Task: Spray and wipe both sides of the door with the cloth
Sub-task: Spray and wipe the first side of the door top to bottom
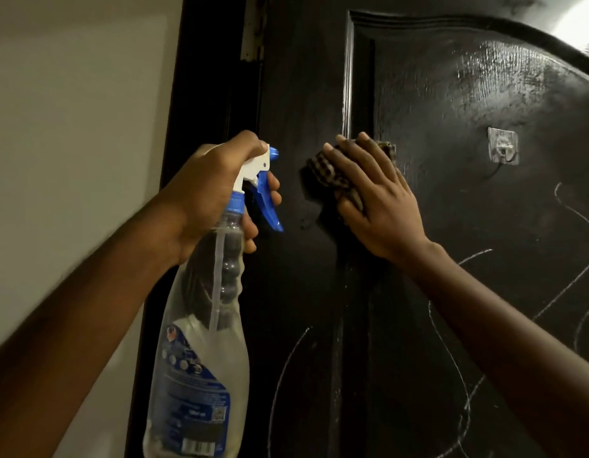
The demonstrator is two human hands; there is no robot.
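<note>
A dark, nearly black door (435, 104) with a raised panel fills the right of the view, scrawled with white chalk lines in its lower half. My left hand (217, 190) grips the neck of a clear spray bottle (204, 342) with a blue and white trigger head, its nozzle pointing at the door. My right hand (375, 200) presses a dark checked cloth (329, 175) flat against the door with straight fingers, beside the panel's left moulding. The cloth is mostly hidden under my palm.
A small metal adhesive hook (503, 145) is stuck on the door panel right of my right hand. The dark door frame (200, 77) runs down the left of the door, with a pale wall (75, 127) beyond it. Wet sheen shows on the upper panel.
</note>
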